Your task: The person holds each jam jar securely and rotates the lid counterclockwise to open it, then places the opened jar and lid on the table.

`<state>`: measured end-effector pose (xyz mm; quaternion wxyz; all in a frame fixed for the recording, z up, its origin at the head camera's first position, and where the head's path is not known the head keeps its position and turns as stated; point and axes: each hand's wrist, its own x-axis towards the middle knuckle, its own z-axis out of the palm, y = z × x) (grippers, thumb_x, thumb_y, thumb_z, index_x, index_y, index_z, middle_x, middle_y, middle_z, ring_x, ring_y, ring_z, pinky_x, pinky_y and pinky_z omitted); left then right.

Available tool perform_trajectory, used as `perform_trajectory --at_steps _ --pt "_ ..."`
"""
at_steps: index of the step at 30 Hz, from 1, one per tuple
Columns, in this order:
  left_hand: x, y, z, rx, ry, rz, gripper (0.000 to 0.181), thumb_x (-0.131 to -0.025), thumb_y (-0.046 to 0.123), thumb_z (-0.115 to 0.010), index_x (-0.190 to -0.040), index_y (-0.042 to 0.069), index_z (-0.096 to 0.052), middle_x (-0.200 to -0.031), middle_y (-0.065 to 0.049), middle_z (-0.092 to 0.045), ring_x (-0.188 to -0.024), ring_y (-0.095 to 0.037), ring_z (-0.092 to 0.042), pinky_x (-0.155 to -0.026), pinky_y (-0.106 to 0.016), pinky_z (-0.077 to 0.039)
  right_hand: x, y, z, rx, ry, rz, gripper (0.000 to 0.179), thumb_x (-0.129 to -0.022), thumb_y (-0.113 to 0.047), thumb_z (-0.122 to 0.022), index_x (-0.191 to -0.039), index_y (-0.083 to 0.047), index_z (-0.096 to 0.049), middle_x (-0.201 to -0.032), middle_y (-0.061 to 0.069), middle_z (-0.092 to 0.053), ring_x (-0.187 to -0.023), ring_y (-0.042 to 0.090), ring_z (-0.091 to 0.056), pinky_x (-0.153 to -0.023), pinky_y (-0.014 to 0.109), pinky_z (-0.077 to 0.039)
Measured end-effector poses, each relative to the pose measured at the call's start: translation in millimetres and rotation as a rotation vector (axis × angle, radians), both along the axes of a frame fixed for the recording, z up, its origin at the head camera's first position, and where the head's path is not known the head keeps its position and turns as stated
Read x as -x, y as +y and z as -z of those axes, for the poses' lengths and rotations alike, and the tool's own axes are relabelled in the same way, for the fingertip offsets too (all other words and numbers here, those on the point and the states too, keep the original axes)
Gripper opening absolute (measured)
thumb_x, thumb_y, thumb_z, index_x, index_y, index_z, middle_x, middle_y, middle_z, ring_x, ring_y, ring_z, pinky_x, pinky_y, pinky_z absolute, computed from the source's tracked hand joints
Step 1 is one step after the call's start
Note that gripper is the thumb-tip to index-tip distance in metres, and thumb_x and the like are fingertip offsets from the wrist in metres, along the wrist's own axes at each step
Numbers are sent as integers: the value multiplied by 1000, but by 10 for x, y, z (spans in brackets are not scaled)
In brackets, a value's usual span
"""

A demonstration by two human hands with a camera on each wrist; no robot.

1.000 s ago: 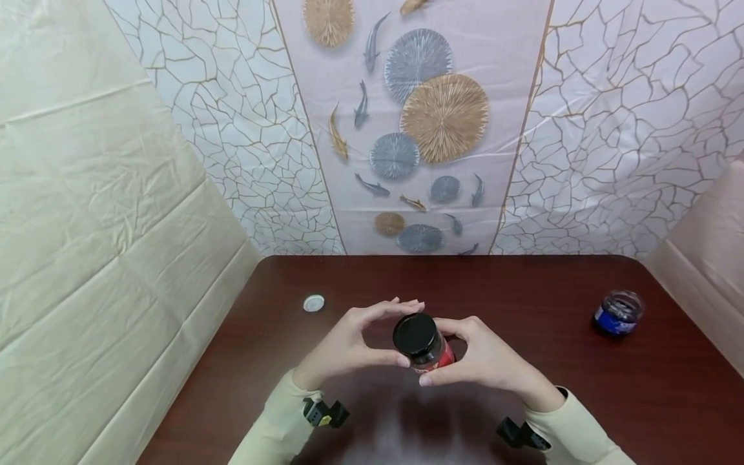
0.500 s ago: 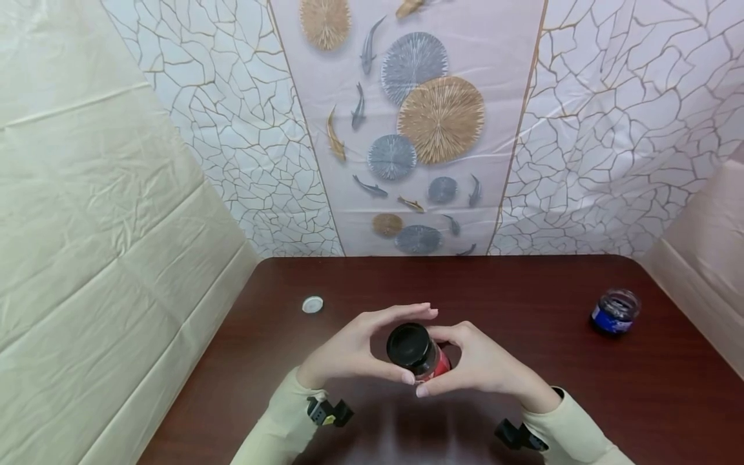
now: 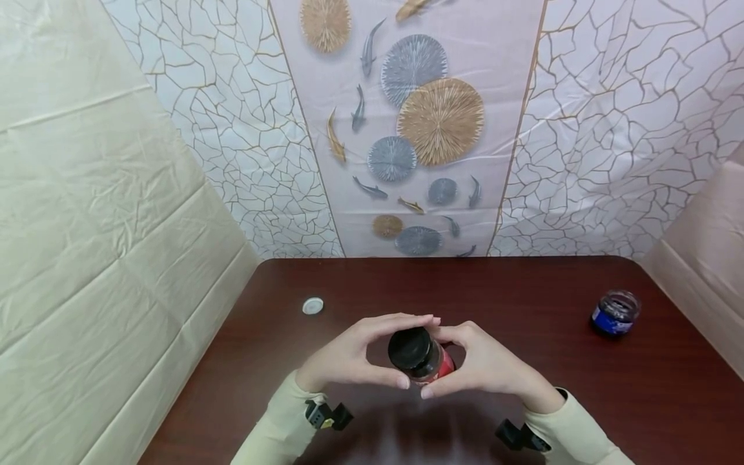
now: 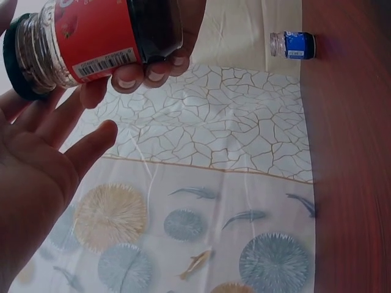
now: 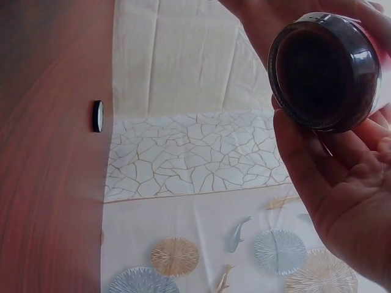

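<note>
A glass jar [image 3: 443,363] with a red label and dark contents is held tilted above the table, its black lid [image 3: 410,349] towards the left hand. My right hand [image 3: 491,361] grips the jar's body, thumb in front and fingers behind. Around the lid curve the thumb and fingers of my left hand [image 3: 351,354]. In the left wrist view, the red label [image 4: 95,36] shows a strawberry and a barcode, and one left fingertip stands free of the jar. The jar's dark base [image 5: 321,73] faces the right wrist camera.
A lidless small jar with a blue label [image 3: 615,315] stands at the right of the dark wooden table [image 3: 494,284]. At the left lies a loose lid [image 3: 312,305], white side up. A patterned cloth [image 3: 418,129] hangs behind the table.
The left fingers have moved off the lid, then closed back in around it. The jar has shifted slightly down and left, and stays in the right hand.
</note>
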<state>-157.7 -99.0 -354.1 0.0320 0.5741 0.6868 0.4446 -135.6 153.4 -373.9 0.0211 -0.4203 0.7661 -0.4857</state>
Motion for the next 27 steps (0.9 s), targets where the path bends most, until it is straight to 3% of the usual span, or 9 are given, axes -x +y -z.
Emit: perform_trajectory --at_steps 7,20,27 --pt "-1 -52 -12 14 19 9 81 -84 7 -81 -155 8 -40 -155 -3 -46 -140 -21 -45 -116 -41 -36 7 6 -6 -1 14 -18 50 -79 -29 -89 -124 -22 -68 -103 -10 -75 -95 11 -70 -81 28 -55" --pt "-27 -42 -28 17 -36 -116 74 -84 17 -84 -150 19 -50 -148 6 -54 -135 -15 -51 -114 -37 -38 14 4 -34 -16 41 33 52 -77 -33 -89 -124 -29 -68 -102 -13 -74 -90 10 -70 -77 29 -56" --pt "-55 -39 -30 21 -49 -169 72 -82 17 -86 -146 17 -54 -141 7 -59 -131 -12 -54 -111 -36 -41 17 -8 -14 -16 47 37 50 -77 -33 -89 -122 -28 -68 -100 -13 -74 -87 9 -70 -75 26 -56"
